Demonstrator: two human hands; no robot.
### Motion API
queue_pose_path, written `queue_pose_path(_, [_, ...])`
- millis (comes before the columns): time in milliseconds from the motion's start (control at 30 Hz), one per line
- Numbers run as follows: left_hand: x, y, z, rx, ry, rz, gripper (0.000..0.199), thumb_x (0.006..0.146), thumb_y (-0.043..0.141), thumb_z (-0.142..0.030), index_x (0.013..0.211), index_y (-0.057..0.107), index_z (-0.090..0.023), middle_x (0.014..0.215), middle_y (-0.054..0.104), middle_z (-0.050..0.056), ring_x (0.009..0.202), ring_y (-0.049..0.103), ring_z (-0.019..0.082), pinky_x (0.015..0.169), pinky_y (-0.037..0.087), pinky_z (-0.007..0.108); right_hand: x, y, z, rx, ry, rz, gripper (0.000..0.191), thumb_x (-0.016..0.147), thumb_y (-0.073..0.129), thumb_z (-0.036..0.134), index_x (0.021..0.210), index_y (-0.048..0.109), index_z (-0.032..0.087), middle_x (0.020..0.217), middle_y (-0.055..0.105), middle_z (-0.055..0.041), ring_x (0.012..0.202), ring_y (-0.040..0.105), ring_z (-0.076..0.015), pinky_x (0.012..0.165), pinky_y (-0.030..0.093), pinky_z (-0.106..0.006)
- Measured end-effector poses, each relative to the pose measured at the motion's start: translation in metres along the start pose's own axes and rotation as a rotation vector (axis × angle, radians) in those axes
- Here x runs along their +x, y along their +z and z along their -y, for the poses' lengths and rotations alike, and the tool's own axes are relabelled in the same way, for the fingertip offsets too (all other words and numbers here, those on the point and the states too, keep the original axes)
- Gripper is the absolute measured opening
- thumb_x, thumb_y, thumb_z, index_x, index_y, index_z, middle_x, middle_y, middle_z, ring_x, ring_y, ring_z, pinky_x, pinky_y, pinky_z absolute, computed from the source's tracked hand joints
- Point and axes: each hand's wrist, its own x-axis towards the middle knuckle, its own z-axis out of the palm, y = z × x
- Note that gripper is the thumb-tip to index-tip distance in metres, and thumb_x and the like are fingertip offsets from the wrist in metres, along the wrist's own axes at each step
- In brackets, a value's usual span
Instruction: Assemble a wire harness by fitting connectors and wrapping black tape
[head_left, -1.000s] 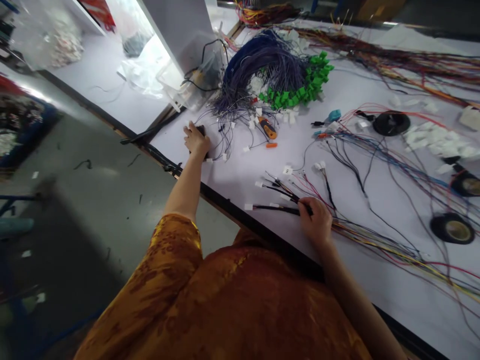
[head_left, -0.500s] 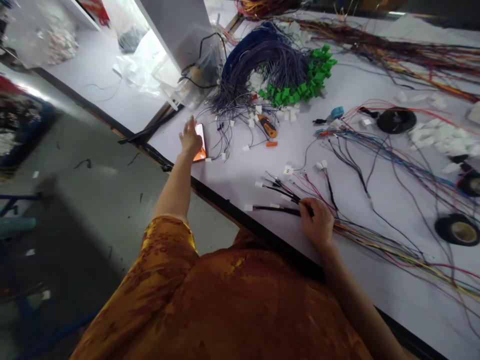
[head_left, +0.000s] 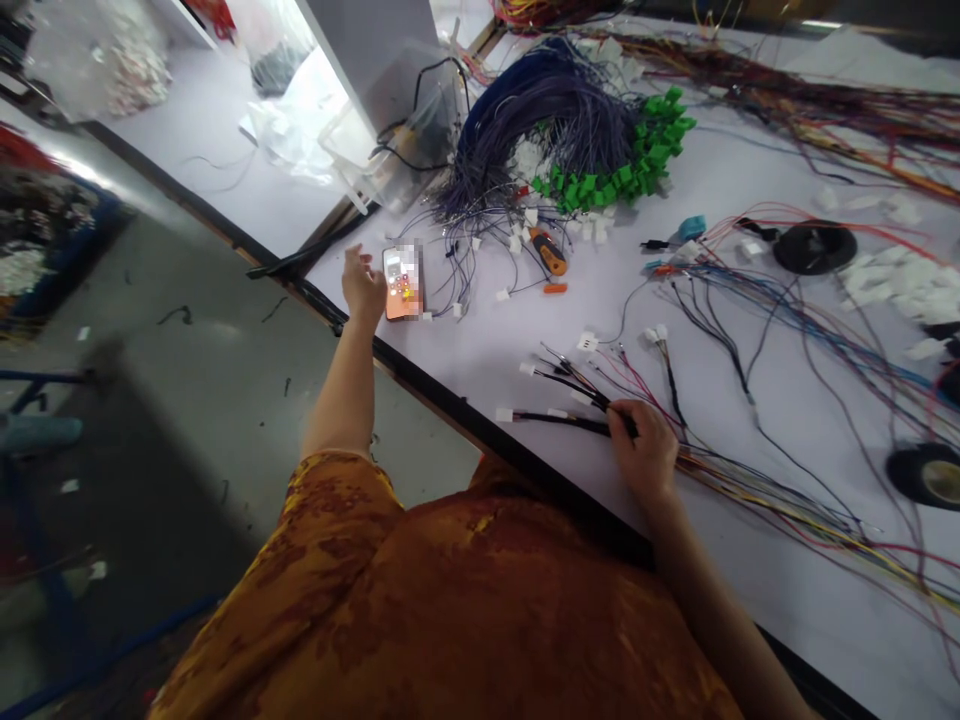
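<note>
My left hand [head_left: 364,285] hovers at the left edge of a lit phone [head_left: 403,284] that lies on the table. Its fingers are apart and hold nothing. My right hand [head_left: 643,446] is closed around a wire harness [head_left: 564,419] near the table's front edge. Black-sleeved branches with white connectors stick out to the left of that hand, and loose coloured wires trail off to the right. Just beyond lie a loose white connector [head_left: 587,342] and another short black branch [head_left: 673,385].
Purple wires with green connectors [head_left: 622,180] are heaped at the back. An orange-grey cutter [head_left: 548,251] lies before them. Rolls of black tape [head_left: 926,474] and white connectors [head_left: 896,275] sit at right. A clear plastic bin [head_left: 405,165] stands behind the phone. The table's dark edge [head_left: 450,392] runs diagonally.
My left hand has drawn back left off the phone, uncovering its screen. My right hand keeps its hold on the wire harness. The whole view has shifted slightly.
</note>
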Motion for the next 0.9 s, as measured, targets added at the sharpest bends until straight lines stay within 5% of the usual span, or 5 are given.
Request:
queue_pose_path(200, [-0.012, 0.006, -0.013, 0.113, -0.1, 0.123, 0.074, 0.084, 0.066, -0.024, 0.151, 0.036, -0.014, 0.151, 0.05, 0.02, 0.142, 0.048, 0.031, 0.119, 0.039, 0.045, -0.001, -0.001, 0.001, 0.017, 0.038, 0.015, 0.012, 0.094, 0.057, 0.028, 0.091, 0.066, 0.022, 0.085, 0.072, -0.0046, 0.081, 0.067, -0.0228, 0.076, 0.049, -0.036])
queue_pose_path(300, [-0.016, 0.015, -0.027, 0.17, -0.196, 0.146, 0.093, 0.075, 0.08, -0.038, 0.152, 0.034, -0.017, 0.152, 0.046, 0.023, 0.144, 0.043, 0.039, 0.118, 0.038, 0.054, -0.001, -0.001, 0.001, 0.021, 0.052, 0.02, 0.012, 0.094, 0.056, 0.029, 0.089, 0.066, 0.023, 0.085, 0.072, -0.0046, 0.08, 0.067, -0.0228, 0.076, 0.049, -0.036])
queue_pose_path(633, [-0.016, 0.041, -0.059, 0.25, -0.199, 0.111, 0.088, 0.078, 0.07, -0.02, 0.156, 0.031, -0.015, 0.156, 0.037, 0.022, 0.14, 0.041, 0.046, 0.116, 0.034, 0.065, -0.001, -0.001, 0.002, 0.025, 0.053, 0.032, 0.013, 0.094, 0.056, 0.029, 0.09, 0.066, 0.022, 0.086, 0.073, -0.0049, 0.083, 0.068, -0.0229, 0.077, 0.05, -0.036])
queue_pose_path(800, [-0.013, 0.037, -0.06, 0.236, -0.227, 0.146, 0.089, 0.078, 0.072, -0.017, 0.156, 0.029, -0.018, 0.161, 0.031, 0.02, 0.144, 0.038, 0.044, 0.118, 0.032, 0.064, 0.0, -0.001, 0.004, 0.033, 0.081, 0.053, 0.013, 0.093, 0.056, 0.028, 0.09, 0.066, 0.023, 0.087, 0.074, -0.0058, 0.084, 0.068, -0.024, 0.078, 0.051, -0.038])
queue_pose_path(900, [-0.019, 0.024, -0.071, 0.176, -0.209, 0.195, 0.094, 0.08, 0.079, -0.025, 0.156, 0.025, -0.013, 0.168, 0.017, 0.02, 0.154, 0.018, 0.045, 0.121, 0.02, 0.068, 0.0, -0.001, 0.006, 0.064, 0.099, 0.065, 0.01, 0.091, 0.06, 0.029, 0.094, 0.067, 0.023, 0.092, 0.074, -0.0066, 0.088, 0.069, -0.0249, 0.081, 0.052, -0.039])
